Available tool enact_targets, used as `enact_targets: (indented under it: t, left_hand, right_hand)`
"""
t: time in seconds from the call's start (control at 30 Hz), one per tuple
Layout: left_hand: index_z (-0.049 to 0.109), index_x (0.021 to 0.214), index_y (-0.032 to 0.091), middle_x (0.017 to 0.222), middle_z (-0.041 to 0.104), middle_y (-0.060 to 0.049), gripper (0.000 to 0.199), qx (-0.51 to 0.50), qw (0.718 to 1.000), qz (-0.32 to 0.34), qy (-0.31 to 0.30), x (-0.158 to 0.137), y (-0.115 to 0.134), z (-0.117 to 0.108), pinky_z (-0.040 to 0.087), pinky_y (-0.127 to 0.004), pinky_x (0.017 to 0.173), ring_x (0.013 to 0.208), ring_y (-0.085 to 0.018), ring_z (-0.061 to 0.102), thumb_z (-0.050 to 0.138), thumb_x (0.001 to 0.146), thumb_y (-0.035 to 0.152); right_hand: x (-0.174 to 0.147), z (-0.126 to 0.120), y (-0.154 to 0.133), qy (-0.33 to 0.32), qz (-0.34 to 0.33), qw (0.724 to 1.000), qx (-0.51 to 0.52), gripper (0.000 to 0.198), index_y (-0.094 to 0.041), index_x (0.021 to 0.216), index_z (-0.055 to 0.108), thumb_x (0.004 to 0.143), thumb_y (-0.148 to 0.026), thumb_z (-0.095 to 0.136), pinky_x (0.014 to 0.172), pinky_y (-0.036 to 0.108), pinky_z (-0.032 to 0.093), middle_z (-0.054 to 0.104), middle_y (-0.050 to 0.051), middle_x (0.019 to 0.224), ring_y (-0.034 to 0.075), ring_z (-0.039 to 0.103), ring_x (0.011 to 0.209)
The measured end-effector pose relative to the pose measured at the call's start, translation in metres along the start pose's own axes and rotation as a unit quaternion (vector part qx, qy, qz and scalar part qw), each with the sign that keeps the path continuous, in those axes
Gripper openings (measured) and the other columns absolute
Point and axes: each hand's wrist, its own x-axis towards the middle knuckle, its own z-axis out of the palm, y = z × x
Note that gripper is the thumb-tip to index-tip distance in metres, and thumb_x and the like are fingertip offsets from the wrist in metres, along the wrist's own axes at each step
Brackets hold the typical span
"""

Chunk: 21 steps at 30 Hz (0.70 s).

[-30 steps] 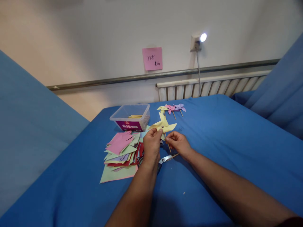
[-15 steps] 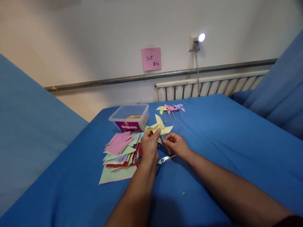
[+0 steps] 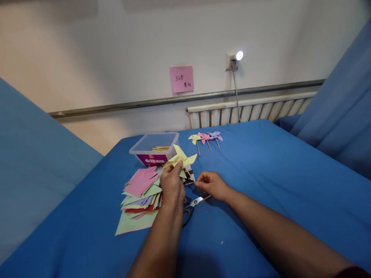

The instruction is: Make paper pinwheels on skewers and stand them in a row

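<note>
In the head view, the yellow pinwheel [image 3: 183,157] in my left hand [image 3: 171,185] has shifted left toward the clear plastic box [image 3: 153,159], while my right hand [image 3: 213,187], about where it was, now meets the stick [image 3: 189,175] lower down. The likeliest trouble is a creased vane, if my left thumb presses harder on the thin paper; a sideways tug on the stick might also tear the paper or loosen it at the center. The open scissors [image 3: 197,201] lie just below my hands — lowering a wrist carelessly could catch the blades. The pinwheel sits at my left fingertips, gripped there, vanes fanning above the thumb, its stick slanting down to my right thumb and forefinger. Those are drawn together at its lower end — pinching or merely touching, I cannot tell.
</note>
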Motion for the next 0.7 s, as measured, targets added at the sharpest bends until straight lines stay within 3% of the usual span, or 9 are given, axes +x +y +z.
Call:
enact_targets:
  t: [0.1, 0.2, 0.33, 0.4, 0.5, 0.7]
  left_hand:
    - [0.065, 0.074, 0.012, 0.07, 0.068, -0.002, 0.026, -0.002, 1.0, -0.003, -0.015, -0.001, 0.0, 0.001, 0.049, -0.025, 0.065, 0.063, -0.012, 0.062, 0.08, 0.055, 0.02]
    - [0.063, 0.091, 0.015, 0.079, 0.068, -0.001, 0.039, 0.001, 0.999, -0.018, -0.043, -0.003, 0.001, 0.001, 0.049, -0.024, 0.065, 0.066, -0.011, 0.063, 0.081, 0.057, 0.021]
    - [0.057, 0.109, 0.018, 0.094, 0.069, -0.006, 0.055, 0.03, 0.996, -0.067, -0.05, -0.006, 0.002, 0.001, 0.05, -0.026, 0.069, 0.077, -0.015, 0.066, 0.08, 0.06, 0.023]
    - [0.057, 0.109, 0.017, 0.103, 0.067, -0.01, 0.052, 0.051, 0.995, -0.076, -0.045, -0.007, 0.001, 0.001, 0.05, -0.026, 0.07, 0.084, -0.017, 0.066, 0.079, 0.062, 0.024]
    - [0.06, 0.104, 0.016, 0.107, 0.067, -0.011, 0.044, 0.076, 0.991, -0.091, -0.057, -0.009, -0.001, 0.0, 0.048, -0.023, 0.068, 0.081, -0.014, 0.065, 0.077, 0.064, 0.024]
    - [0.062, 0.096, 0.013, 0.095, 0.07, -0.009, 0.035, 0.098, 0.984, -0.128, -0.077, -0.012, -0.005, 0.0, 0.045, -0.021, 0.061, 0.07, -0.01, 0.062, 0.073, 0.064, 0.022]
  right_hand:
    - [-0.001, 0.0, 0.0, 0.018, -0.031, 0.999, -0.032, 0.02, -0.02, 0.062, 0.058, 0.071, -0.034, 0.067, 0.044, 0.021, 0.036, 0.059, -0.003, 0.053, 0.009, 0.046, 0.045]
    - [-0.001, -0.002, 0.0, 0.047, -0.061, 0.996, -0.054, 0.019, -0.02, 0.064, 0.058, 0.074, -0.036, 0.064, 0.047, 0.021, 0.036, 0.056, -0.004, 0.054, 0.009, 0.046, 0.048]
    - [0.01, -0.021, -0.001, 0.166, -0.073, 0.977, -0.109, 0.024, -0.018, 0.07, 0.06, 0.077, -0.041, 0.058, 0.051, 0.022, 0.039, 0.059, -0.002, 0.058, 0.011, 0.051, 0.052]
    - [0.021, -0.04, -0.002, 0.242, -0.054, 0.954, -0.17, 0.027, -0.017, 0.073, 0.062, 0.079, -0.042, 0.054, 0.054, 0.022, 0.041, 0.063, 0.0, 0.063, 0.012, 0.055, 0.055]
    - [0.042, -0.078, -0.002, 0.327, 0.031, 0.892, -0.311, 0.028, -0.018, 0.077, 0.065, 0.081, -0.041, 0.05, 0.058, 0.023, 0.042, 0.068, 0.003, 0.071, 0.015, 0.061, 0.062]
    - [0.076, -0.142, 0.004, 0.365, 0.122, 0.827, -0.41, 0.024, -0.017, 0.078, 0.069, 0.079, -0.032, 0.05, 0.066, 0.029, 0.043, 0.07, 0.011, 0.081, 0.023, 0.065, 0.078]
